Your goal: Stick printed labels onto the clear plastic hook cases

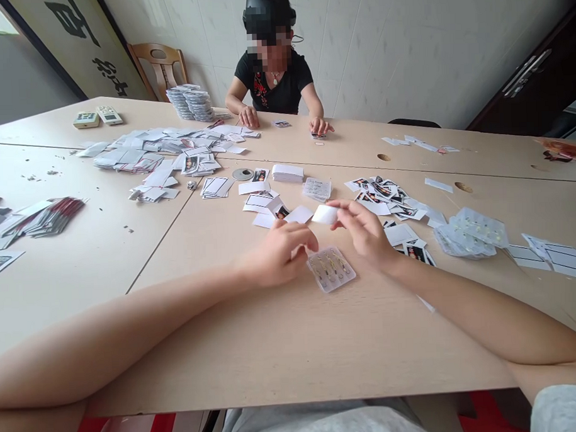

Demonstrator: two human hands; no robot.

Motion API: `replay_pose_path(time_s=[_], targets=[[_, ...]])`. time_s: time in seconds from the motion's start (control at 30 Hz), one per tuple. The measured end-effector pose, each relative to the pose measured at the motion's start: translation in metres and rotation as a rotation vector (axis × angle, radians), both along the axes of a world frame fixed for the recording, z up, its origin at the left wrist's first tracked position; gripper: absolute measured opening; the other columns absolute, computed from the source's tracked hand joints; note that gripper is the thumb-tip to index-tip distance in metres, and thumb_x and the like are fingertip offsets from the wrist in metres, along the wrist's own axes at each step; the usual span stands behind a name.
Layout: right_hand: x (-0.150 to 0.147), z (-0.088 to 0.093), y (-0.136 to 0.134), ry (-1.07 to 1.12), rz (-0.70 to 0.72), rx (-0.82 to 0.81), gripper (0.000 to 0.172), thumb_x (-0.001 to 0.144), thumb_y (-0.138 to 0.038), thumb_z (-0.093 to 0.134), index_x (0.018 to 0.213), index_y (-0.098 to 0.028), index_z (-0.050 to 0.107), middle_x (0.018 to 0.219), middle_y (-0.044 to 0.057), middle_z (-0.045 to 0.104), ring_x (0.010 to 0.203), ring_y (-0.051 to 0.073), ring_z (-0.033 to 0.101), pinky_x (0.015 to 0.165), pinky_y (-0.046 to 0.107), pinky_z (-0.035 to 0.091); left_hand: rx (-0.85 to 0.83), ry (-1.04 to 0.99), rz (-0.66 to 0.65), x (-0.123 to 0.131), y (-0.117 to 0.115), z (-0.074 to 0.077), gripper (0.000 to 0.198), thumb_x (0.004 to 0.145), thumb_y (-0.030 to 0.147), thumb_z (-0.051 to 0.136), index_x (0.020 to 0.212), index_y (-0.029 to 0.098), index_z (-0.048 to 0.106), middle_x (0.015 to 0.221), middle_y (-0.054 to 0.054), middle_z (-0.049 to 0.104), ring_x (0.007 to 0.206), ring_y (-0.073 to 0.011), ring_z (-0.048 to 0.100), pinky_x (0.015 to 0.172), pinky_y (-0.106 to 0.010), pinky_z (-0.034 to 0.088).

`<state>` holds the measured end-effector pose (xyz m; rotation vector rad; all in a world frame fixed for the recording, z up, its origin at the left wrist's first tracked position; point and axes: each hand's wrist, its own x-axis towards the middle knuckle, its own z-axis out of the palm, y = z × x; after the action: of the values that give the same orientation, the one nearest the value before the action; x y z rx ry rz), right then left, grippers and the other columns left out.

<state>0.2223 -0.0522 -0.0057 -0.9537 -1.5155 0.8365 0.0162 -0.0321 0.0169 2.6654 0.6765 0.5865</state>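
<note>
Head view: right hand (363, 231) pinches a white card (324, 215), which might drop if held loosely; left hand (280, 255), I cannot tell.

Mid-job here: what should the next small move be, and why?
I'd likely bring the left hand to the free edge of the white slip: it looks curved, only the right hand grips it, at one end, and the left is close by, beside the clear box.

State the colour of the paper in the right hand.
The paper is white; see the head view.
</note>
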Motion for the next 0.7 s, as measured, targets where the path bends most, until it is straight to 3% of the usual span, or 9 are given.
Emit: replay_pose_path(time_s=[0.07,0.17,0.23,0.3,0.37,0.47,0.53,0.6,0.7], targets=[[-0.003,0.006,-0.009,-0.200,0.119,0.122,0.020,0.088,-0.029,0.049,0.103,-0.026,0.063,0.112,0.005,0.063,0.102,0.020,0.058,0.090,0.038,0.046,0.015,0.053,-0.083,0.001,-0.006,-0.001,0.027,0.074,0.004,0.042,0.089,0.020,0.058,0.093,-0.001,0.065,0.088,-0.0149,0.058,0.087,-0.032,0.034],[-0.003,0.013,-0.017,-0.429,0.287,0.339,0.026,0.081,-0.024,0.058,0.107,-0.027,0.061,0.117,0.007,0.062,0.113,0.024,0.054,0.098,0.045,0.041,0.077,0.080,-0.081,-0.001,-0.007,-0.007,0.028,0.074,0.005,0.044,0.094,0.020,0.058,0.097,-0.004,0.066,0.095,-0.0187,0.057,0.089,-0.034,0.033],[-0.002,0.016,-0.018,-0.504,0.339,0.426,0.039,0.076,-0.026,0.064,0.114,-0.028,0.057,0.122,0.008,0.059,0.118,0.026,0.051,0.101,0.047,0.039,0.135,0.100,-0.047,-0.002,-0.005,-0.011,0.028,0.076,0.008,0.044,0.099,0.018,0.057,0.098,-0.007,0.066,0.094,-0.0210,0.057,0.088,-0.036,0.034],[-0.002,0.018,-0.019,-0.521,0.320,0.433,0.040,0.076,-0.030,0.063,0.116,-0.029,0.056,0.128,0.007,0.055,0.122,0.028,0.047,0.103,0.049,0.035,0.218,0.105,-0.011,-0.003,-0.003,-0.013,0.029,0.079,0.011,0.043,0.104,0.018,0.056,0.105,-0.010,0.064,0.101,-0.0237,0.055,0.088,-0.039,0.033],[-0.003,0.019,-0.020,-0.438,0.179,0.380,0.030,0.081,-0.034,0.058,0.111,-0.029,0.058,0.127,0.007,0.055,0.120,0.027,0.047,0.100,0.047,0.037,0.323,0.091,0.032,-0.003,-0.003,-0.013,0.032,0.082,0.014,0.042,0.111,0.019,0.053,0.119,-0.012,0.060,0.115,-0.0259,0.049,0.091,-0.041,0.031],[-0.007,0.021,-0.021,-0.265,-0.076,0.182,0.019,0.084,-0.041,0.056,0.095,-0.027,0.061,0.101,0.006,0.061,0.097,0.023,0.056,0.082,0.038,0.044,0.453,0.097,0.146,-0.001,-0.004,-0.012,0.038,0.085,0.016,0.041,0.122,0.022,0.049,0.136,-0.009,0.050,0.125,-0.0267,0.042,0.094,-0.044,0.028],[-0.011,0.023,-0.020,-0.236,-0.073,0.001,0.025,0.084,-0.047,0.054,0.082,-0.023,0.061,0.079,0.003,0.059,0.076,0.019,0.054,0.070,0.033,0.042,0.514,0.119,0.225,0.000,-0.006,-0.011,0.040,0.086,0.016,0.041,0.125,0.022,0.048,0.140,-0.007,0.047,0.126,-0.0279,0.041,0.096,-0.046,0.026],[-0.017,0.026,-0.020,-0.238,0.020,-0.156,0.035,0.084,-0.052,0.052,0.071,-0.021,0.060,0.065,0.000,0.052,0.062,0.015,0.047,0.060,0.030,0.038,0.557,0.139,0.272,0.001,-0.008,-0.011,0.042,0.086,0.016,0.042,0.127,0.022,0.048,0.141,-0.006,0.046,0.129,-0.0293,0.039,0.098,-0.047,0.024],[-0.025,0.028,-0.021,-0.206,0.051,-0.228,0.035,0.082,-0.051,0.055,0.067,-0.019,0.058,0.058,-0.002,0.046,0.053,0.011,0.038,0.053,0.027,0.030,0.596,0.157,0.302,0.002,-0.010,-0.012,0.044,0.086,0.016,0.042,0.130,0.021,0.046,0.143,-0.005,0.043,0.132,-0.0300,0.036,0.100,-0.047,0.022]])
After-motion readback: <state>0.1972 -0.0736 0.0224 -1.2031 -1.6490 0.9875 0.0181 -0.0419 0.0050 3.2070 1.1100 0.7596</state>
